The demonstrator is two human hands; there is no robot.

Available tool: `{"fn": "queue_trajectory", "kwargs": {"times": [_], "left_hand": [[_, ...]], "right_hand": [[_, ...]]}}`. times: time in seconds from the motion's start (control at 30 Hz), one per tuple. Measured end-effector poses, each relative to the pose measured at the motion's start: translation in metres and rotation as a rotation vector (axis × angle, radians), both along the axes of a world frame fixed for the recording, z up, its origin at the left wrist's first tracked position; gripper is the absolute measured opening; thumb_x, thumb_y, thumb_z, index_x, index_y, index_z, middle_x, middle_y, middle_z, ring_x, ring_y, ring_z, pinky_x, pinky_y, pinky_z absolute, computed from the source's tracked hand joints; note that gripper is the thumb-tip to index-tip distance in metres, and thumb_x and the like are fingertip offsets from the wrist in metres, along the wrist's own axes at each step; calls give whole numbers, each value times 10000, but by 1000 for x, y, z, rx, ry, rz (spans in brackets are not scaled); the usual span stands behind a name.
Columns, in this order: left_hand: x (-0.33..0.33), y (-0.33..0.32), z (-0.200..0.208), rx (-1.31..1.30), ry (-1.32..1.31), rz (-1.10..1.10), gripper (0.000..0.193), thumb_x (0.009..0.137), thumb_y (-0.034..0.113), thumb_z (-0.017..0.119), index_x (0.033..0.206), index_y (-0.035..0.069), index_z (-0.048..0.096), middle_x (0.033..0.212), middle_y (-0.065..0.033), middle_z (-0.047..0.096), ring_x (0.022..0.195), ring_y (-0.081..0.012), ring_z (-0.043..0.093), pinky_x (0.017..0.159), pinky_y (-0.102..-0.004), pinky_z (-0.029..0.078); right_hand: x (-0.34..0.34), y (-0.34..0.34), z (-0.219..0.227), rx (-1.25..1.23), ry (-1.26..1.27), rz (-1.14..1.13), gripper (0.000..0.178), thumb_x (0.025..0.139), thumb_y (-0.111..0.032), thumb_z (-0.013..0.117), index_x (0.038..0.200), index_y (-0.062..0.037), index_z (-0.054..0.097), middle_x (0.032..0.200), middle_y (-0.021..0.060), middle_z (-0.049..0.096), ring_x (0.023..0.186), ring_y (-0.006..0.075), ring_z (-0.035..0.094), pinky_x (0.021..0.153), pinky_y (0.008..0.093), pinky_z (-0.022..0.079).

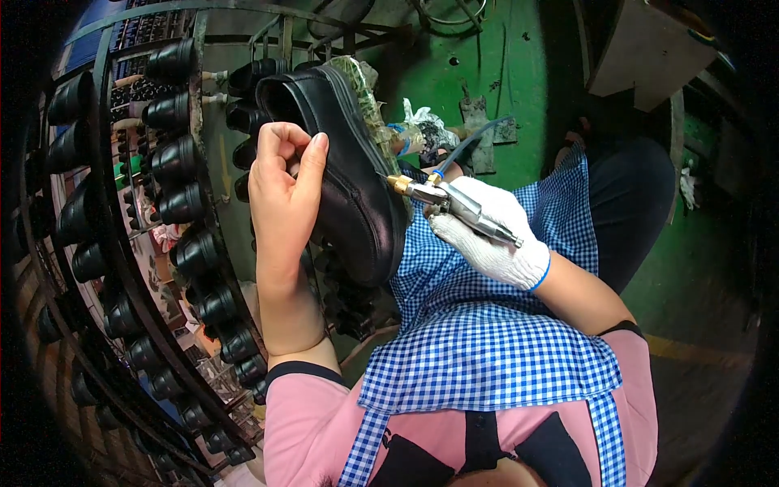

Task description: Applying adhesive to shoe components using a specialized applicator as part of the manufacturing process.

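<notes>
A black leather shoe [349, 195] is tilted in front of me, toe toward me, its sole side to the right against a tape-wrapped support [361, 89]. My bare left hand [284, 174] is beside the shoe's upper, fingers curled and thumb raised; anything inside the fingers is hidden. In a white knit glove, my right hand [491, 227] grips a small metal spray gun [466, 209] with a brass nozzle. That nozzle points left, at the shoe's lower side near the sole edge. A blue air hose [471, 142] runs up from the gun.
Metal racks [101, 162] holding rows of black shoes [174, 158] stand close on my left. A white crumpled cloth [423, 118] is on the stand beyond the shoe. The floor [519, 49] is green. A pale board-sided table [649, 57] is at the far right.
</notes>
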State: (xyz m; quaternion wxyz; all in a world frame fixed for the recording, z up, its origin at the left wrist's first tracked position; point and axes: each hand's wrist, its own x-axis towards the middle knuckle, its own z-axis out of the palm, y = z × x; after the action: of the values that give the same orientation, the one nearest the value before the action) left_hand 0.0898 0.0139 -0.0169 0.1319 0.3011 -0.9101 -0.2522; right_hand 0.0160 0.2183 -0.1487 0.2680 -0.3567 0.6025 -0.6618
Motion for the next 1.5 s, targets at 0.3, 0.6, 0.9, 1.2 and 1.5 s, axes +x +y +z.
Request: {"fn": "queue_trajectory", "kwargs": {"times": [0.3,0.6,0.9,1.2,1.5], "left_hand": [[2,2,-2,23,20,13,178,961,115,687,920,35,532,725,35,500,608,-30,381,535,-205,308],[31,-19,17,169,199,-5,157,1026,52,526,1153,-4,601,1032,-71,667,952,-105,609,871,-255,488],[31,-41,33,-689,-387,-398,269,724,7,714,962,130,729,980,26,681,1283,-298,505,1228,-571,170],[88,-23,32,-617,-281,-412,342,722,261,806,1043,178,721,1069,9,661,1034,-228,590,917,-402,412],[79,-8,33,-276,30,-783,249,856,204,754,1038,85,633,1094,-85,604,1222,-293,558,1221,-592,186]], "right_hand": [[4,24,6,-32,74,32,207,876,-236,746,978,-67,682,824,100,643,701,273,665,635,343,534],[-13,30,-9,66,-428,-132,316,992,-149,607,1270,-6,565,958,45,667,750,74,641,638,202,523],[-17,32,-58,106,-182,-258,310,1031,-152,568,1305,-10,592,959,21,657,775,78,641,663,223,511],[-23,28,-87,288,-511,-267,295,1000,-179,558,1254,-34,600,998,87,684,838,216,663,766,363,546],[-21,-9,-75,189,-378,-259,295,1011,-206,527,1289,-111,549,903,33,613,590,123,573,543,266,480]]}}
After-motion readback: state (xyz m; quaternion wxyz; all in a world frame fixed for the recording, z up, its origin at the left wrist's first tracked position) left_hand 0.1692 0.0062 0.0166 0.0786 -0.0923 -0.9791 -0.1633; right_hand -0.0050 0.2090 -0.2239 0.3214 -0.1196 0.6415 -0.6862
